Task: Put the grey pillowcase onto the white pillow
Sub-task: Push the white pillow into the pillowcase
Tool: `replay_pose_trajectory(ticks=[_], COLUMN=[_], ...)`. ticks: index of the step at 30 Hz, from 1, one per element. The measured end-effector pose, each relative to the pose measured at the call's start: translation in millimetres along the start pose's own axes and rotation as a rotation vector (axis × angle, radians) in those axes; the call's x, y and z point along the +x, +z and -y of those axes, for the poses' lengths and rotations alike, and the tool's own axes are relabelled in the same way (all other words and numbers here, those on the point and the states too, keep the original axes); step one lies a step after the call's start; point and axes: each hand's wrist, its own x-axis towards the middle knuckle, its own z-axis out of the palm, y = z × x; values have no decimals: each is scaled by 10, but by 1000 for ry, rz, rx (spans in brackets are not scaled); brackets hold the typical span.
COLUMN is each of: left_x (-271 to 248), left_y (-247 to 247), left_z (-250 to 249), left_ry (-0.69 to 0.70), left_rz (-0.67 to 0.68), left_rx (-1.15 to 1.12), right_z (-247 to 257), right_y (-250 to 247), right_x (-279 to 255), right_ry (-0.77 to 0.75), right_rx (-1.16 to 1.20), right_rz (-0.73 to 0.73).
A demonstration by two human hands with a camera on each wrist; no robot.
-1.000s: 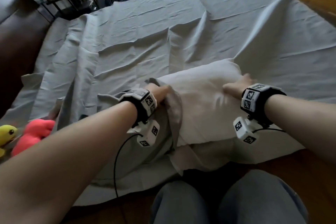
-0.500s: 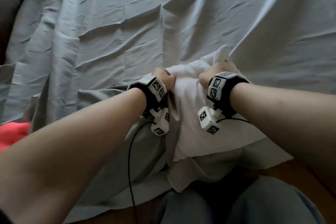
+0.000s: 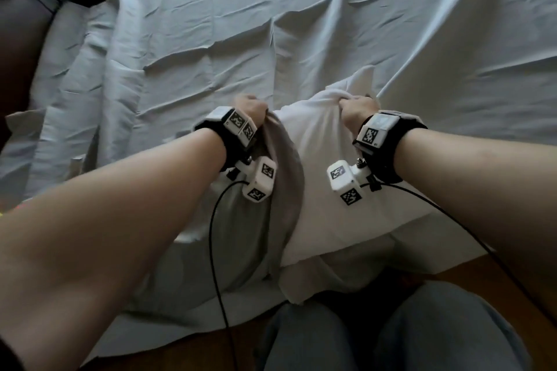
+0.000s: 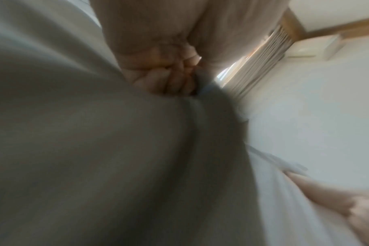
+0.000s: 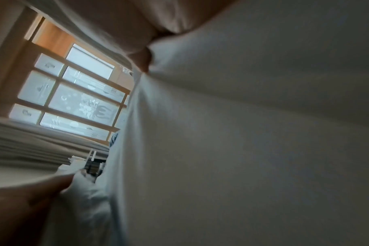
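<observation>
Pillow part-sleeved on the bed; both hands clenched on cloth.

The left hand grips the grey pillowcase at its mouth edge; the right hand bunches the white pillow at its far end. The pillow lies on the bed sheet. Both items appear soft and light; hold the case by its hem, the pillow by its corners.

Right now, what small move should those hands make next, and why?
Probably draw the pillowcase rightward over the pillow. The left hand grips its bunched edge, the right hand grips the pillow's far edge, and most of the pillow is uncovered.
</observation>
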Motion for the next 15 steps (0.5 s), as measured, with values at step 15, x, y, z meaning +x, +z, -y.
replay_pose_trajectory(ticks=[15], left_x=[-1096], left_y=[-205], left_z=[134], left_ry=[-55], left_rz=[195], left_rx=[117], right_z=[112], right_y=[-589], right_x=[-761], right_ry=[-120], right_rx=[-273], right_rz=[126])
